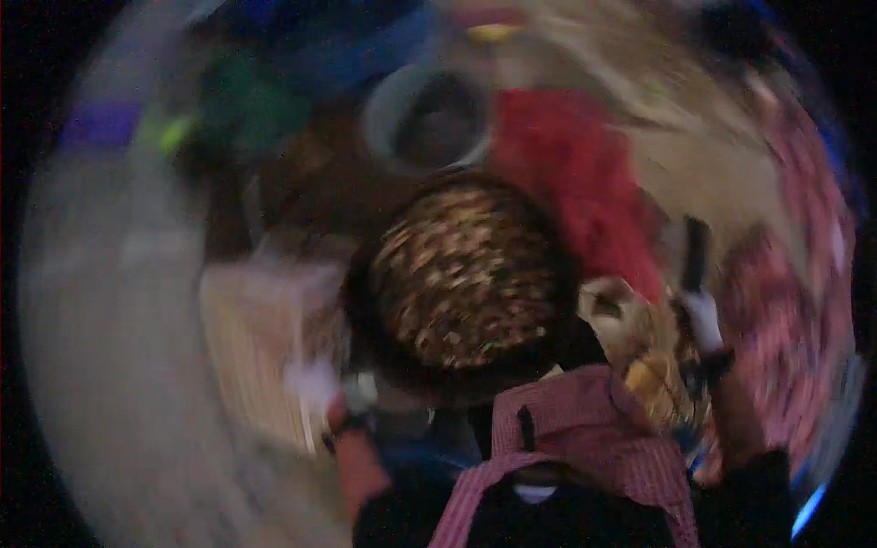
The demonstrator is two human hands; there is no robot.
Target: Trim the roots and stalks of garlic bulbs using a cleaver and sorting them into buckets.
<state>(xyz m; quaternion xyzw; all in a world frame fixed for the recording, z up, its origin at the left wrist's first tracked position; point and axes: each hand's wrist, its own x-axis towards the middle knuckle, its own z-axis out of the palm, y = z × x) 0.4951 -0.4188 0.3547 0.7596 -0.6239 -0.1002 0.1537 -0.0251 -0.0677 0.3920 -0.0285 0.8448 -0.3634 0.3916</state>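
The view is dark and strongly blurred. My left hand (314,385), pale as if gloved, is at the edge of a light, striped sheet-like thing (253,342); whether it grips this cannot be told. On the right, my right hand (700,318), also pale, is at the lower end of a dark, elongated object (695,253) and seems closed on it. Between the hands lies a round dark pan or basin (569,274) full of small brown pieces (466,274).
A grey bucket-like container (384,123) stands beyond the pan, beside red cloth or plastic (575,164). Dark green material (253,103) lies upper left. Crumpled pale and yellowish items (651,383) are near my right arm, with reddish material (774,342) at the far right.
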